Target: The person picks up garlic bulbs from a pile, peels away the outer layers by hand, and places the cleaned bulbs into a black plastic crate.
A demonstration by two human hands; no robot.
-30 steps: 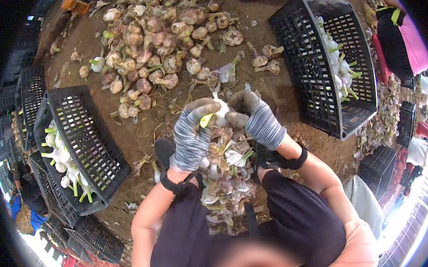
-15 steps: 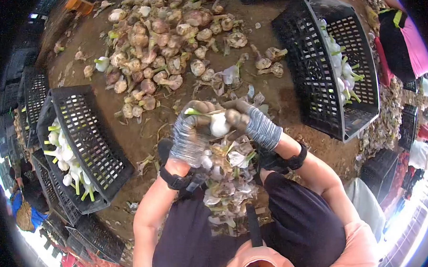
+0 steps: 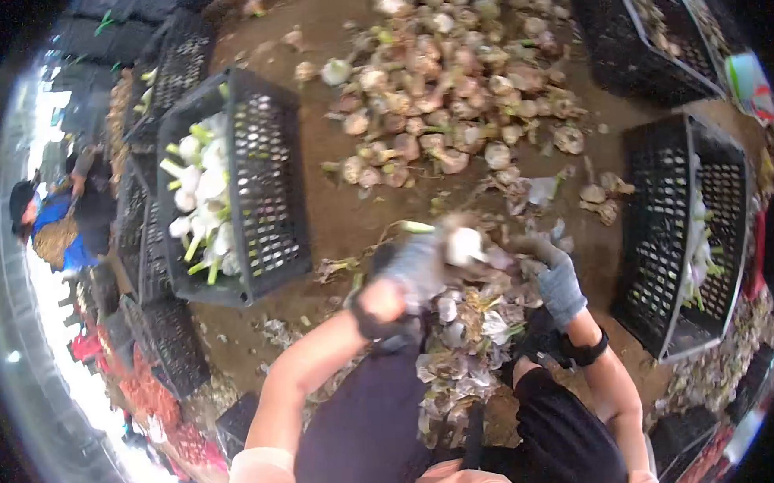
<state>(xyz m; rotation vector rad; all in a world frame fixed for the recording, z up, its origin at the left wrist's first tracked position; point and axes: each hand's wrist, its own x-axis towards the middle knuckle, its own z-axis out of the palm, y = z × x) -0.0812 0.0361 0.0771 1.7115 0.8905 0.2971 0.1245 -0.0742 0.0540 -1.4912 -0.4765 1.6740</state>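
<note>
My left hand (image 3: 418, 262), in a grey glove, is closed around a garlic bulb (image 3: 465, 247). The bulb's white, clean side faces right, and its green stem (image 3: 417, 227) sticks out above the glove. My right hand (image 3: 550, 264), also gloved, is apart from the bulb on the right. Its fingers are blurred but look stretched out to the left, with nothing plain between them. Beneath both hands, loose garlic skins (image 3: 469, 350) lie heaped between my legs. Beyond them spreads a large pile of unpeeled garlic (image 3: 450, 92) on the brown ground.
On the left stands a black crate (image 3: 268, 195) with clean white garlic (image 3: 203, 193). Another black crate (image 3: 662, 221) on the right holds some white bulbs. A further crate (image 3: 638, 49) stands at the far right. At the left edge sits another person (image 3: 62, 221) in blue.
My view has swung left, so the pile and crates appear farther right. My right hand has come away from the bulb, while the left still holds it.
</note>
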